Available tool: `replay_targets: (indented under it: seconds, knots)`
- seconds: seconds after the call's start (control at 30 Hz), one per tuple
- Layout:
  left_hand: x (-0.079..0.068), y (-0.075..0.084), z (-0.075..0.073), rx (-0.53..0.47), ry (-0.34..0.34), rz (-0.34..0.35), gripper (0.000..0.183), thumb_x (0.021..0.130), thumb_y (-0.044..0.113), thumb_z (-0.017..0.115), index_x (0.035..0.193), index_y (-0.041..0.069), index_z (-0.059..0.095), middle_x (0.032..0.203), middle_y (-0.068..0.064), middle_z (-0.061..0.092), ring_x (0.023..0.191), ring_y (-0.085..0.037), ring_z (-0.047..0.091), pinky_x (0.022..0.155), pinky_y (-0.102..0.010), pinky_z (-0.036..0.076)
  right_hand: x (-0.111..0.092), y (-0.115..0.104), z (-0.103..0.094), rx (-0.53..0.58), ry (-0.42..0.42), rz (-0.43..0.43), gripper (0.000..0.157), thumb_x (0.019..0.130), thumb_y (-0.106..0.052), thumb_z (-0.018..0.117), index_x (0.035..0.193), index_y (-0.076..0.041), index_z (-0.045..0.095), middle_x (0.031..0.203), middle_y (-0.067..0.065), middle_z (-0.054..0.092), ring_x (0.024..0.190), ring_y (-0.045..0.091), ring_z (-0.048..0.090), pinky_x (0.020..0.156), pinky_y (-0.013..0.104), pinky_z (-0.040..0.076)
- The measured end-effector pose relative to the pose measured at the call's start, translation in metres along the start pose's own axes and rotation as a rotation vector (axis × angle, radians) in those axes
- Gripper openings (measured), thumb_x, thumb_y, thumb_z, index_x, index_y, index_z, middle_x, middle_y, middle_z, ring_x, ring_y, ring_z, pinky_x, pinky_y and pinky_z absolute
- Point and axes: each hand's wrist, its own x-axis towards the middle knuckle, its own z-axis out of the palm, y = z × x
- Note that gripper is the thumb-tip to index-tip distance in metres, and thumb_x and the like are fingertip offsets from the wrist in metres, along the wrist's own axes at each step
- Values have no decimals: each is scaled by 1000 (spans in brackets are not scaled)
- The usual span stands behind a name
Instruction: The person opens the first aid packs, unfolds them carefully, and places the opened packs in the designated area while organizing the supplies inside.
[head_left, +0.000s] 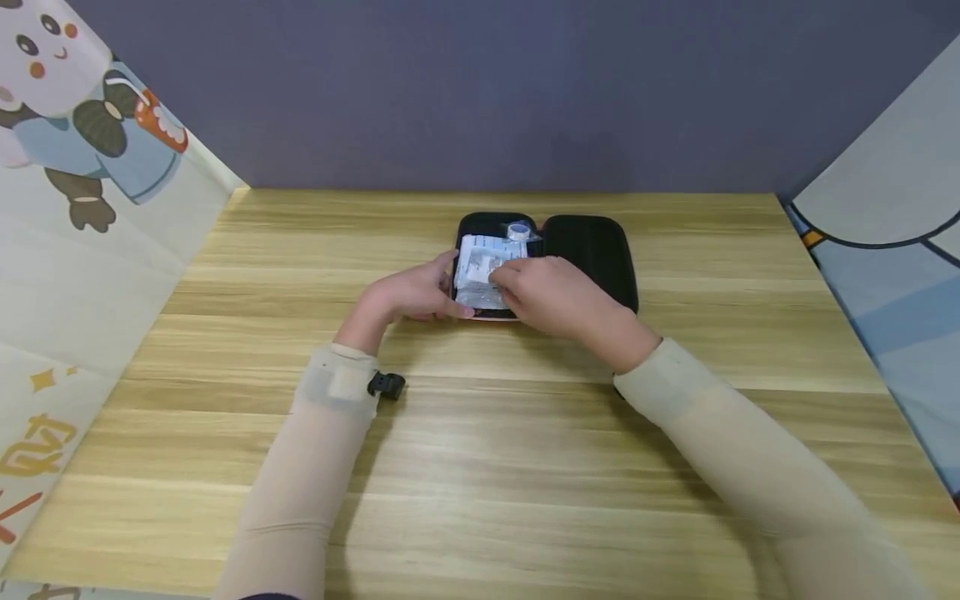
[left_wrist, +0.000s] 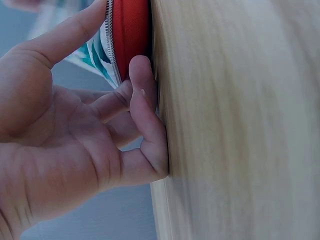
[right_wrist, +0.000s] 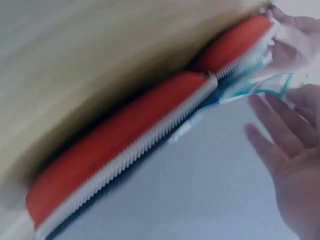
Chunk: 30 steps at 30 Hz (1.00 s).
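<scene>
Apparently the likeliest trouble lay with the loose packets (head_left: 472,296): stacked in the left half of the open case (head_left: 480,222), some reached past the zip (left_wrist: 109,45), so a careless tug from above might have dragged several over the edge together, and a printed corner might have snagged in the teeth. A slackened left grip could also have let the case skid on the tabletop (head_left: 480,483), since its weight was probably slight.

The left hand (head_left: 420,292) braced the outer side of the case, thumb at the front rim and fingers bent against the red shell (left_wrist: 132,30), its grip closed only as far as the case's thickness allowed. The right hand (head_left: 558,296) reached over the packets with its fingertips bent down at them, the other fingers loosely spread; blur in the right wrist view hid whether that grip pinched one or merely touched it.

As for contents, the left half held the whitish, flat packets, with a small white roll (head_left: 517,231) in clear wrapping at its far right corner. The right half (head_left: 588,258) showed a dark lining; the right hand and forearm covered part of it.
</scene>
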Motion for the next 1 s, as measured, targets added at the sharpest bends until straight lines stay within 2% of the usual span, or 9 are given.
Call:
replay_targets:
  seconds: [0.07, 0.17, 0.37, 0.47, 0.53, 0.63, 0.77, 0.87, 1.0]
  knots:
    - [-1, 1, 0, 17, 5, -9, 117, 96, 22, 82, 172, 19, -7, 101, -10, 61, 73, -17, 54, 67, -30, 46, -7, 5, -11, 61, 124, 59, 18, 104, -10, 64, 115, -2, 76, 107, 13, 79, 85, 24, 74, 75, 40, 62]
    - [-1, 2, 0, 19, 6, -8, 119, 95, 22, 83, 172, 19, -8, 104, -11, 60, 73, -18, 54, 68, -31, 46, -17, 22, -29, 204, 302, 226, 17, 103, -10, 67, 111, 1, 76, 104, 18, 79, 83, 25, 74, 73, 33, 61]
    - [-1, 1, 0, 22, 11, -15, 121, 93, 19, 84, 172, 18, -8, 118, -15, 60, 79, -18, 58, 76, -31, 53, -40, 79, -50, 758, 498, 718, 17, 100, -10, 66, 109, 4, 69, 93, 10, 75, 70, 6, 73, 66, 18, 61]
    - [-1, 0, -1, 19, 5, -26, 122, 93, 19, 84, 172, 20, -8, 121, -16, 60, 79, -18, 57, 73, -30, 52, -52, 108, -50, 991, 592, 867, 12, 98, -4, 66, 108, 2, 65, 87, 2, 69, 65, 7, 75, 67, 23, 64]
    - [0, -1, -2, 9, -2, -33, 122, 93, 19, 84, 172, 22, -8, 120, -15, 59, 76, -17, 55, 67, -28, 48, -59, 123, -46, 1053, 611, 943, 11, 98, -3, 66, 108, 0, 63, 87, 2, 66, 65, 8, 75, 68, 23, 64]
    - [0, -2, -3, -11, -10, -46, 122, 93, 18, 85, 172, 24, -8, 118, -14, 59, 71, -16, 50, 60, -27, 42, -67, 137, -38, 1037, 589, 1032, 15, 99, -4, 65, 113, 0, 62, 88, 0, 65, 65, 6, 75, 69, 21, 63]
    - [1, -2, -3, -8, -11, -52, 122, 92, 19, 85, 172, 24, -8, 128, -16, 58, 71, -16, 50, 61, -28, 43, -72, 143, -30, 914, 503, 1107, 36, 99, -6, 64, 133, 5, 59, 80, -9, 66, 62, 2, 74, 68, 21, 63]
    - [1, 0, -3, 2, -12, -45, 121, 93, 20, 84, 172, 21, -8, 145, -18, 51, 76, -18, 53, 70, -30, 49, -71, 144, -25, 803, 403, 1109, 51, 99, -10, 65, 146, 6, 54, 70, -15, 68, 58, 2, 73, 63, 23, 63]
    - [1, 2, -2, 21, -16, -36, 120, 94, 20, 84, 172, 18, -8, 156, -20, 45, 88, -22, 57, 86, -34, 53, -68, 145, -21, 564, 210, 1034, 57, 100, -21, 68, 147, 8, 55, 66, -8, 73, 55, 3, 68, 53, 23, 53]
